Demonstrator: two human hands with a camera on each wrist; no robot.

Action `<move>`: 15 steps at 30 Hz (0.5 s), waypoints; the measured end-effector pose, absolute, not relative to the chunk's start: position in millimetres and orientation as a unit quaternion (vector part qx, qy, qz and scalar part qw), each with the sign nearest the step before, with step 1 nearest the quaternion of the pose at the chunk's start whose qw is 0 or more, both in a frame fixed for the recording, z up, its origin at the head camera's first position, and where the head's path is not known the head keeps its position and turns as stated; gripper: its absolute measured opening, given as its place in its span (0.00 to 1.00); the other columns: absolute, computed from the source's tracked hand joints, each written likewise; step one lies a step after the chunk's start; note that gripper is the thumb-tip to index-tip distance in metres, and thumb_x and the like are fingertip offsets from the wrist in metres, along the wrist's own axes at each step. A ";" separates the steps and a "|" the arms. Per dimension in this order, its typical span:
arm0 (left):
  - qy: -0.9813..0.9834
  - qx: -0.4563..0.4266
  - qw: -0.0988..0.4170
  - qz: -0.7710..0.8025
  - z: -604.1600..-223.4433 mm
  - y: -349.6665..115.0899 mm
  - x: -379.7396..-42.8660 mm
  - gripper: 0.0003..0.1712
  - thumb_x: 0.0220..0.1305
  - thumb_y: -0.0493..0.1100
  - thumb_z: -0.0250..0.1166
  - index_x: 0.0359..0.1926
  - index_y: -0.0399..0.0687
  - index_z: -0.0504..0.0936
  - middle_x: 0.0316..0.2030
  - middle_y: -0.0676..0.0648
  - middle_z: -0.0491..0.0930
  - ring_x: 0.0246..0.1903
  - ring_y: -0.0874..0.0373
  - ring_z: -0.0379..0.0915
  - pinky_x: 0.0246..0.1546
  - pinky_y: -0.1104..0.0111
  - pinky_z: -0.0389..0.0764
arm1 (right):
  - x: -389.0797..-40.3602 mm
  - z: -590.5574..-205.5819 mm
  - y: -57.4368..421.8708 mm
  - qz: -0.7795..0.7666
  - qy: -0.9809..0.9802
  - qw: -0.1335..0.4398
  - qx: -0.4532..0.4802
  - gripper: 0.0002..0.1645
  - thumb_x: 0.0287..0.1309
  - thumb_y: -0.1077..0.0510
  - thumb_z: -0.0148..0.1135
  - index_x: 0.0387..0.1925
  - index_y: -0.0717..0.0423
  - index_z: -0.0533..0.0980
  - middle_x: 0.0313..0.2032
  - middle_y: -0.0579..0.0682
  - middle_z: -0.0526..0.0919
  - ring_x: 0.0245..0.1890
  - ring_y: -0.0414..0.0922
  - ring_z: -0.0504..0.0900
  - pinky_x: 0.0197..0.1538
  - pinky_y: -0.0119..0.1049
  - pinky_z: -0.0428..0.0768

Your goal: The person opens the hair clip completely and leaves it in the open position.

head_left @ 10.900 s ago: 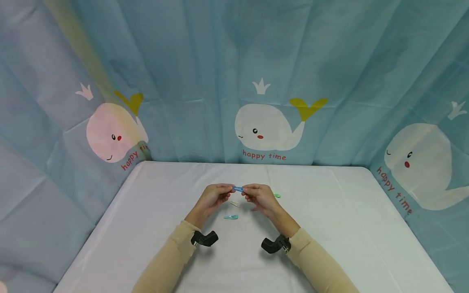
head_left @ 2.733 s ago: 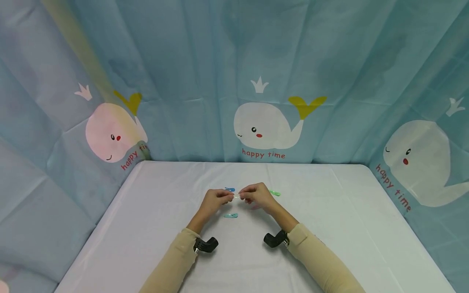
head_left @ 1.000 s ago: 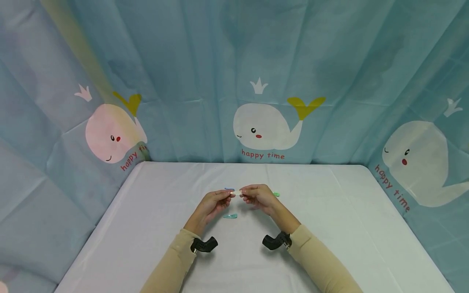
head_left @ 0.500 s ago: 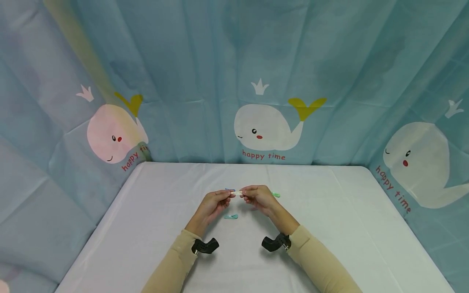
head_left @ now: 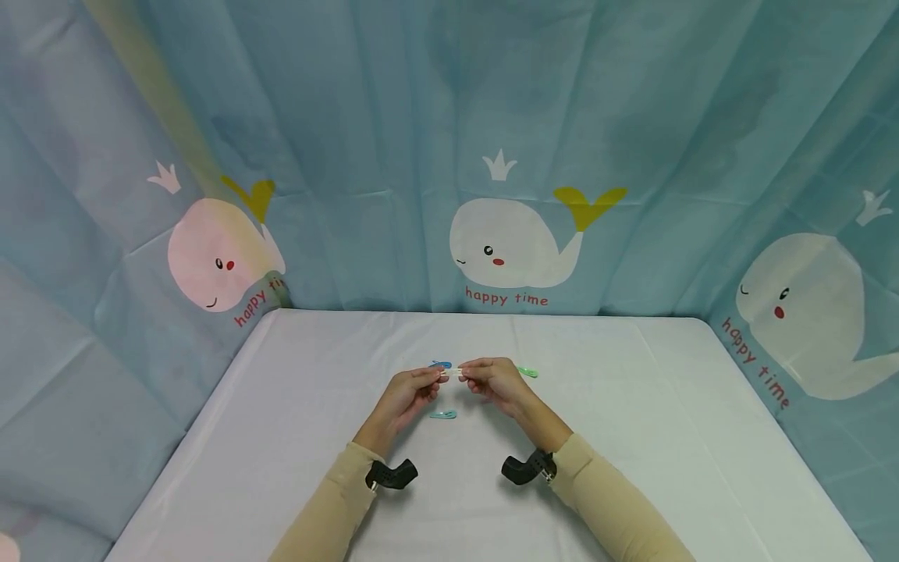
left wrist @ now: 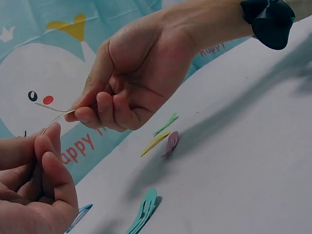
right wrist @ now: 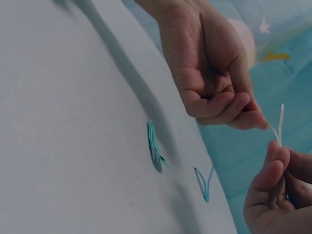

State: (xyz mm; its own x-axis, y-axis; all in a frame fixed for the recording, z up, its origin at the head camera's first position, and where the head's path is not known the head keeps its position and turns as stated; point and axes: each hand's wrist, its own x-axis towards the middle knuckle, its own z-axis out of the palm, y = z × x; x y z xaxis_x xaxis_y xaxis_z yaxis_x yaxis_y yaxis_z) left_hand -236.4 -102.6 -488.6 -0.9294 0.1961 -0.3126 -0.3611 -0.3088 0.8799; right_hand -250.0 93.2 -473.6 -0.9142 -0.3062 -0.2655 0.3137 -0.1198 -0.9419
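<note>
Between my fingertips is a white snap hair clip (head_left: 453, 372), raised above the table. My left hand (head_left: 406, 396) pinches one end and my right hand (head_left: 495, 385) pinches the other. In the right wrist view the white strips of the clip (right wrist: 281, 119) stand apart in a narrow V, one tip free. A blue hair clip (head_left: 441, 364) lies just beyond my left fingertips, its two parts spread in the right wrist view. Nearer me, below the hands, rests a teal hair clip (head_left: 443, 415). The fingers cover both ends of the white clip.
A green hair clip (head_left: 528, 372) lies past my right hand. Yellow (left wrist: 155, 144) and mauve (left wrist: 170, 144) clips lie close together, seen in the left wrist view. The white-covered table (head_left: 632, 437) meets a blue whale-print curtain (head_left: 393, 156) at its back edge.
Some ten seconds ago both hands held the blue clip while the white one lay on the table. Now the blue clip lies on the table and the white one is in both hands.
</note>
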 end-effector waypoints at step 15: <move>0.575 -0.065 0.175 0.797 -483.3 -103.8 -240.2 0.20 0.69 0.35 0.57 0.58 0.26 0.73 0.32 0.52 0.84 0.30 0.66 0.73 0.32 0.77 0.75 | -254.7 -471.3 91.8 -0.732 0.654 0.190 0.009 0.16 0.62 0.67 0.58 0.48 0.76 0.76 0.25 0.45 0.83 0.22 0.37 0.76 0.29 0.27 0.76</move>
State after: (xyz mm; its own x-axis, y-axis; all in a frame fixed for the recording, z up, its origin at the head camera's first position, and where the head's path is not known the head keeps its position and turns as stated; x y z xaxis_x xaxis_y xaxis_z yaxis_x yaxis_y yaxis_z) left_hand -240.2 -103.8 -483.3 -0.9306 0.2040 -0.3039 -0.3528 -0.2788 0.8932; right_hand -254.7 91.8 -471.3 -0.9279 -0.2658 -0.2615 0.2898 -0.0731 -0.9543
